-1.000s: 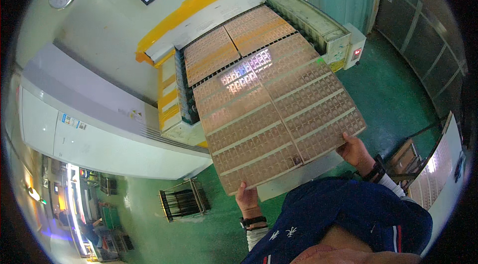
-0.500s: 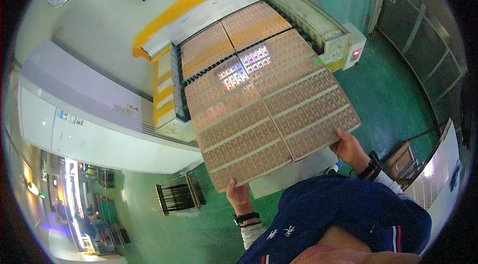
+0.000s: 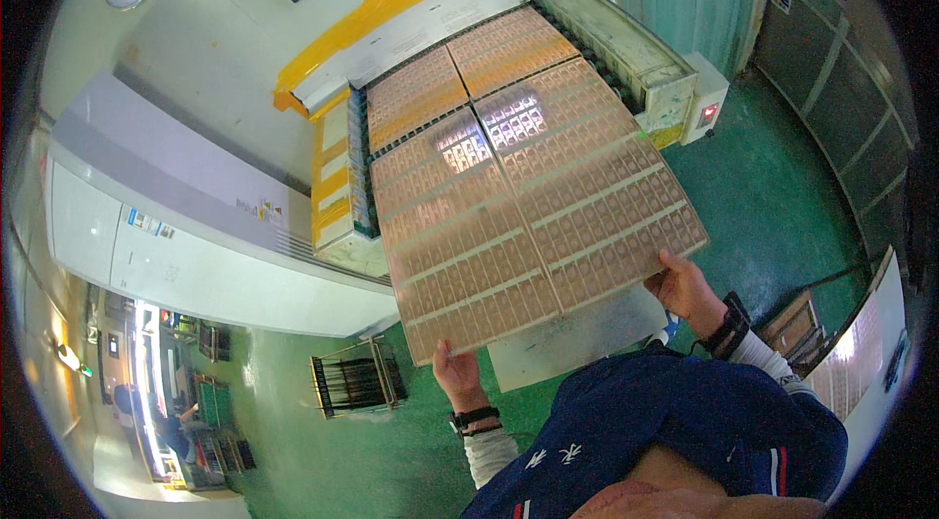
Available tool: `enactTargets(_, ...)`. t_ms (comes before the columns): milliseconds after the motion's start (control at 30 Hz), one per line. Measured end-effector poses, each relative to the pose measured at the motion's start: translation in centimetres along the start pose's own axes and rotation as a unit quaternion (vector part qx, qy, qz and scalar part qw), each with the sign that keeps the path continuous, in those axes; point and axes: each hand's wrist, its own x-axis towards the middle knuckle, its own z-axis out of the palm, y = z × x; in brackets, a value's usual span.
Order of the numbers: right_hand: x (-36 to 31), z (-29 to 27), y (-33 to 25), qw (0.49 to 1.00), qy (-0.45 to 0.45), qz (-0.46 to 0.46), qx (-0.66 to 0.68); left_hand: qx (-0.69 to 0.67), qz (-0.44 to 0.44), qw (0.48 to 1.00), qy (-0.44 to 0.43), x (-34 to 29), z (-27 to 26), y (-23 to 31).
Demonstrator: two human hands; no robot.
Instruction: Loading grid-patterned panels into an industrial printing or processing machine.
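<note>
Two copper-coloured circuit board panels, a left one (image 3: 460, 255) and a right one (image 3: 606, 177), lie side by side, their far parts on a roller conveyor (image 3: 364, 167) and their near ends reaching out over its front. Rows of small repeated patterns cover them. My left hand (image 3: 460, 377) grips the near left corner of the left panel, thumb on top. At the near edge of the right panel, my right hand (image 3: 685, 289) is closed, thumb above and fingers underneath. Two more such panels (image 3: 514, 49) lie farther in on the conveyor, partly beneath the machine's front.
A pale flat plate (image 3: 577, 343) shows below the panels' near edge. Right of the conveyor is a control box (image 3: 706, 103) with a red display. A rack (image 3: 357, 379) stands on the green floor at left, near a long white cabinet (image 3: 196, 235). Leaning boards (image 3: 856, 343) are at lower right.
The near panels have shifted slightly inward along the conveyor, and my left hand has moved up and left with the left panel's corner. My right hand keeps its grip. The whole view has shifted a little.
</note>
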Motion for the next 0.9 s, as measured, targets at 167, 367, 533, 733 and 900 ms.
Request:
enactTargets(167, 0.3, 0.0, -0.2, 1.000, 0.015, 0.000, 0.012, -0.018, -0.024, 1.000, -0.003, 1.2, -1.7, 0.1)
enactTargets(367, 0.8, 0.4, -0.5, 1.000, 0.027, -0.001, 0.007, -0.004, -0.016, 1.000, 0.010, 1.8, -0.7, 0.3)
enactTargets(533, 1.0, 1.3, -0.7, 0.998, 0.065, 0.003, -0.004, -0.020, -0.002, 1.000, -0.020, 1.5, 2.2, 0.3)
enactTargets(733, 2.1, 0.2, -0.6, 0.996, 0.092, 0.002, 0.012, -0.036, -0.008, 0.999, -0.011, 2.7, 2.0, 0.3)
enactTargets(900, 1.7, 1.5, -0.8, 0.995, 0.100, -0.002, 0.002, -0.062, -0.010, 0.998, -0.010, 3.0, 2.6, 0.3)
